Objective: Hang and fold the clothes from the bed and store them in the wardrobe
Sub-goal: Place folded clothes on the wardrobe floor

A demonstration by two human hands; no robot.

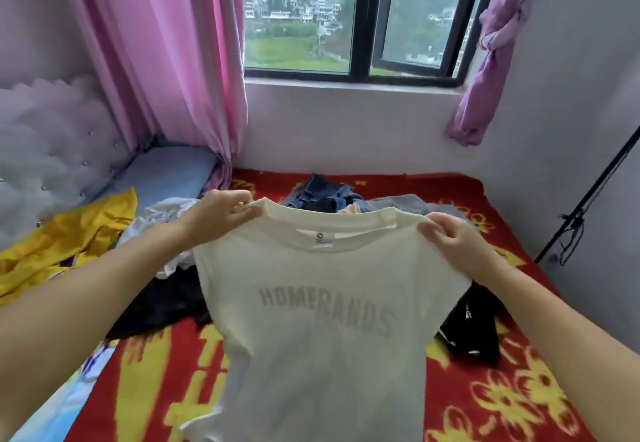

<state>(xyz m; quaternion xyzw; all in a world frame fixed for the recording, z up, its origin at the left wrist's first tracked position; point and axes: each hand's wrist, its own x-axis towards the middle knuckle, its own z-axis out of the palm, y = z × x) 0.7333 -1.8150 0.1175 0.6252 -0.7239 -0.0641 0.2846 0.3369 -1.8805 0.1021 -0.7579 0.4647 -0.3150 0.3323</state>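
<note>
The cream T-shirt [311, 320] hangs in the air above the bed [485, 407], held up by its two shoulders so the body drops straight down towards the red and yellow blanket. The left hand [221, 214] pinches the shoulder seam beside the collar, fingers curled over the fabric with the thumb under it; the right hand [450, 239] grips the other shoulder the same way, fingers bunched round a fold of cloth.

What could spoil things from here, to my eye: both holds take only a small bite of thin cloth close to the neck, so a shake to straighten it might pull one shoulder free and leave the shirt dangling lopsided. The hem seems to reach the blanket, and if it is laid down carelessly it could crease under itself or land on the black garment [162, 303] just beside it, dragging that along into the fold.

The shirt itself is pale cream, soft and a little see-through, with grey lettering showing through the fabric and a small label inside the ribbed collar. Behind it a heap of blue denim [322, 192] waits, and a yellow garment [69, 237] sprawls at the left near the padded headboard [45, 150].
</note>
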